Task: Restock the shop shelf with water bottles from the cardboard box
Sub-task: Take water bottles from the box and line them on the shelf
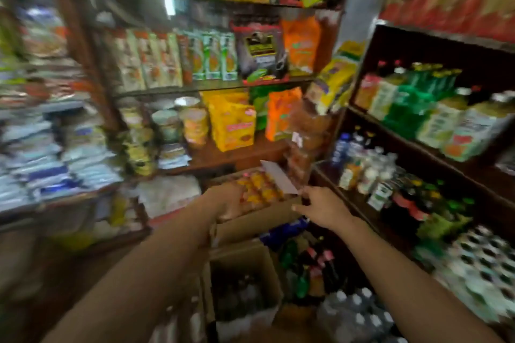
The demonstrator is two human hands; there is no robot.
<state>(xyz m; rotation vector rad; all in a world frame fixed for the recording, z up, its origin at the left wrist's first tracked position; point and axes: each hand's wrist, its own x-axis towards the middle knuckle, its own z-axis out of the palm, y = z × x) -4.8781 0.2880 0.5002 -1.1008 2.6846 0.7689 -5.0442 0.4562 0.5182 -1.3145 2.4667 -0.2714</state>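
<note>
The frame is motion-blurred. Both my arms reach forward to an upper cardboard box [259,221] filled with yellow and orange packets. My left hand [226,200] holds the box's near left corner, fingers curled over the rim. My right hand [320,206] grips its right edge beside a raised white flap [278,177]. Below it stands an open cardboard box [245,267] with dark bottles inside. Shrink-wrapped water bottles [358,312] lie on the floor at the lower right. More water bottles [370,160] stand on the right-hand wooden shelf [418,175].
Snack packets and cup noodles fill the wooden shelves [223,157] straight ahead. Stacked packets crowd the left shelf [41,147]. Juice cartons and green bottles [418,103] line the upper right shelf, and soft-drink bottles [312,267] stand on the floor between the boxes and the right shelf.
</note>
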